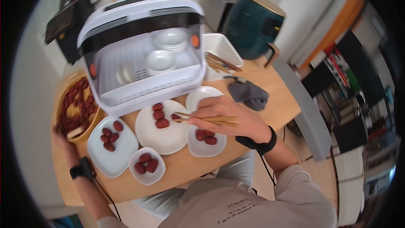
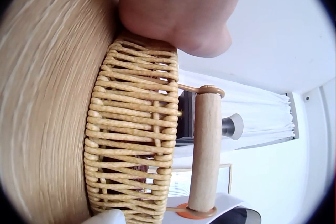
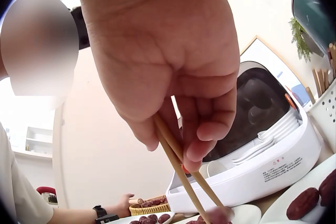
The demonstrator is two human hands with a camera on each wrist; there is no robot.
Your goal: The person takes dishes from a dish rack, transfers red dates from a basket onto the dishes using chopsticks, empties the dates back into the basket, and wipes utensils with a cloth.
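Note:
My right hand [image 1: 223, 114] [image 3: 178, 71] grips wooden chopsticks [image 1: 217, 120] [image 3: 181, 166] with the thumb and curled fingers. Their tips pinch a red date [image 1: 176, 117] [image 3: 219, 214] over the right part of the large white plate [image 1: 158, 142]. Three other dates [image 1: 158, 114] lie in a column on that plate. At the far left, my left hand [image 1: 63, 141] [image 2: 178, 11] lies against the side of a woven basket [image 1: 96, 122] [image 2: 131, 124] of dates; its fingertips are partly hidden. The basket's wooden handle [image 2: 206, 153] stands beside its rim.
A pale square plate [image 1: 101, 160] and two small bowls [image 1: 145, 179] [image 1: 206, 151] hold dates. Another white plate [image 1: 198, 95] lies behind my right hand. Behind are a white dish box [image 1: 147, 86], a chopstick basket [image 1: 219, 44], a grey cloth [image 1: 251, 95] and a green appliance [image 1: 249, 27].

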